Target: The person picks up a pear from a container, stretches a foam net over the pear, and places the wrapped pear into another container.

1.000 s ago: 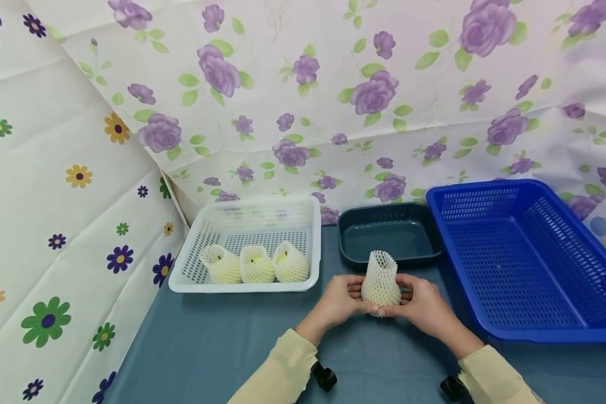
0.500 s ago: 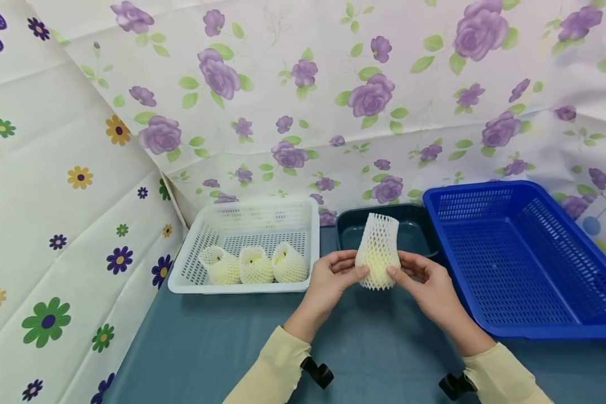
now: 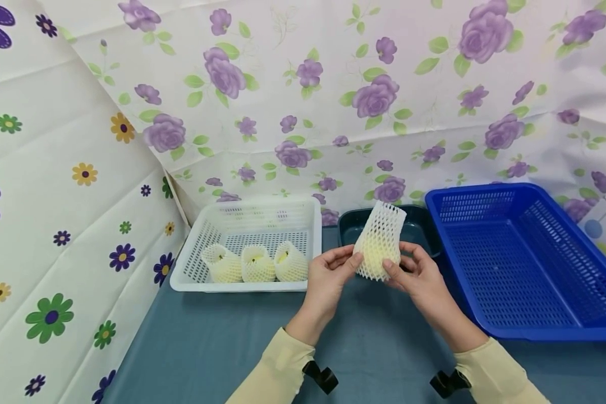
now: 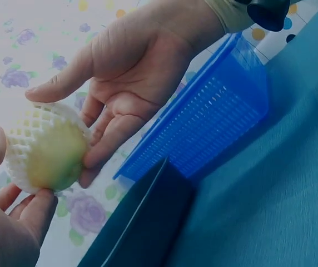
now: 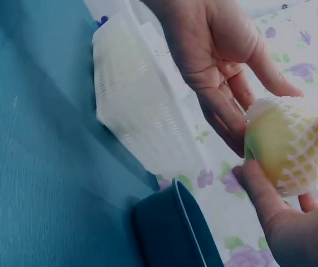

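Both hands hold one round yellow-green fruit (image 4: 59,156) raised above the table. A white foam net sleeve (image 3: 388,221) wraps it and extends past its top as a loose tube, tilted slightly right in the head view. Below, the sleeve leaves part of the fruit's underside bare in both wrist views. My left hand (image 3: 327,278) grips the left side, thumb in front and fingers behind. On the opposite side, my right hand (image 3: 424,280) grips it in the same way. Three similar netted fruits (image 3: 257,266) sit in a white basket (image 3: 313,255) at the left.
A dark green tray (image 3: 424,230) lies behind the held fruit. The large blue basket (image 3: 515,269) stands at the right. Flower-patterned sheets (image 3: 262,129) back the teal-covered table (image 3: 222,336).
Both hands have lifted the netted fruit off the table and toward the tray's height. The sleeve's top now leans a little right. The baskets and tray stay in place.
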`<action>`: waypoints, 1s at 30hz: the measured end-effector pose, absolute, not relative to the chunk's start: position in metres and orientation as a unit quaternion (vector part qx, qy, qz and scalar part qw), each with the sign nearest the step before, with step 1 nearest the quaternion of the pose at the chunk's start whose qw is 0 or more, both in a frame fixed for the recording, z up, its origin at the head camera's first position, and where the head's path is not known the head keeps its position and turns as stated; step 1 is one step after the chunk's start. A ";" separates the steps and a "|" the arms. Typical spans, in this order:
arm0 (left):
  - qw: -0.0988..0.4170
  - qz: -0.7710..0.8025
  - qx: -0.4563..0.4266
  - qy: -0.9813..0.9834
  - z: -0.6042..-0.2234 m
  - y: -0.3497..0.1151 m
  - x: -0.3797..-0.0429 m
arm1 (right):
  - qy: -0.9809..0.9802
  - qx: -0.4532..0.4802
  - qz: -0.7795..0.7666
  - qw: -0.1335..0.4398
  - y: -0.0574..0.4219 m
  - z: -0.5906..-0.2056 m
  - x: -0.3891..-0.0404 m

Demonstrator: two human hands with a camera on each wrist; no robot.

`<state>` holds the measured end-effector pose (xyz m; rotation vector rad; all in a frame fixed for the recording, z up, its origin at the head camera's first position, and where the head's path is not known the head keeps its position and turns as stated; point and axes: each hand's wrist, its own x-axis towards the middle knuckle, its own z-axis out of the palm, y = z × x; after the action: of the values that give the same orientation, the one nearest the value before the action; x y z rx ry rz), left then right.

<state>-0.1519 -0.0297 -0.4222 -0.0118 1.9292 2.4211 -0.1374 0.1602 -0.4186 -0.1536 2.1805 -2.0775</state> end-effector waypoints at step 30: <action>0.118 0.846 -0.008 0.519 -0.417 -0.028 -0.149 | 0.622 -0.064 -0.780 0.030 0.160 -0.424 -0.135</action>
<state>-0.1489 -0.0282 -0.4170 -0.0226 1.5195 2.4766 -0.1352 0.1598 -0.4236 -0.1965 1.9163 -2.4053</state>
